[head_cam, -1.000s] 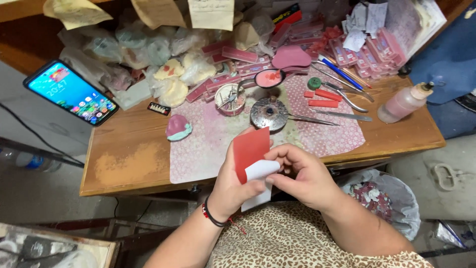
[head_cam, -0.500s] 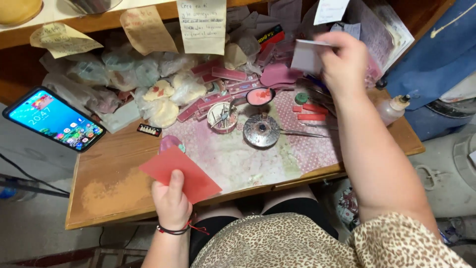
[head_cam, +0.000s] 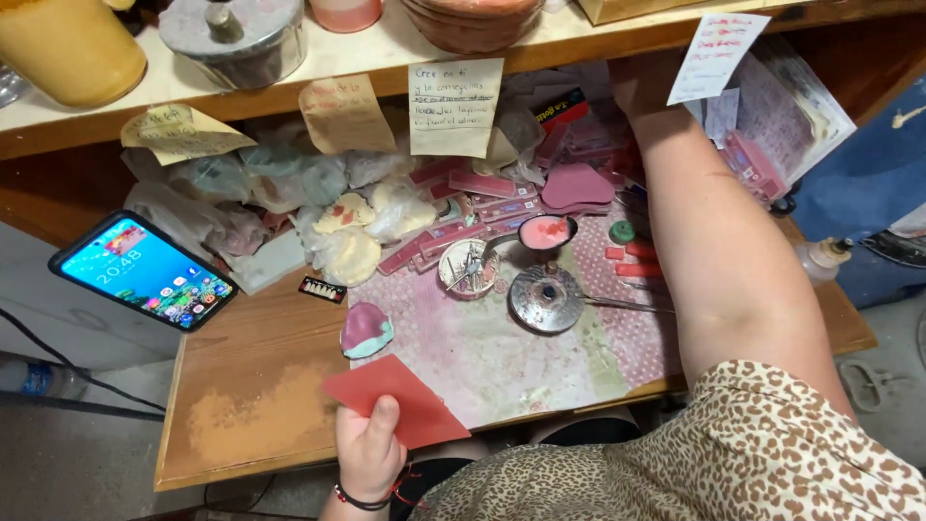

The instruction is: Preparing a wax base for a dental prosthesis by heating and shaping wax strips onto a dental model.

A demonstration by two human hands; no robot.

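Head view: the left hand point(head_cam: 369, 453) sits at the near edge of the wooden counter point(head_cam: 241, 405), its grip clenched on a red wax sheet point(head_cam: 395, 397), thumb pressed on top near the lower corner. The sheet lies tilted, partly over the bare wood and partly over the pink patterned mat point(head_cam: 502, 338) that covers the middle of the counter. A dark bracelet point(head_cam: 359, 500) rings the left wrist.

Just beyond the sheet, on the mat's left edge, rests a small pink and teal dental cast point(head_cam: 367, 330). Farther in stand a round metal dish point(head_cam: 547, 299) with a thin metal tool point(head_cam: 627, 305) lying beside it, a small tin of instruments point(head_cam: 468, 268) and a bowl of pink paste point(head_cam: 546, 232). A card of 6 or so artificial teeth point(head_cam: 322, 289) lies on the wood to the left, near a heap of clear plastic bags point(head_cam: 241, 193).

The right arm point(head_cam: 714, 260) stretches across the mat toward the back of the counter; the right hand point(head_cam: 644, 82) reaches up under the shelf point(head_cam: 386, 48), and I cannot tell whether its grip is released or grasping anything, as the fingers are hidden.

A smartphone point(head_cam: 145, 270) with a lit screen stands off the counter's left side. Handwritten paper notes point(head_cam: 455, 106) hang from the shelf edge, and a squeeze bottle point(head_cam: 820, 259) stands at the right.
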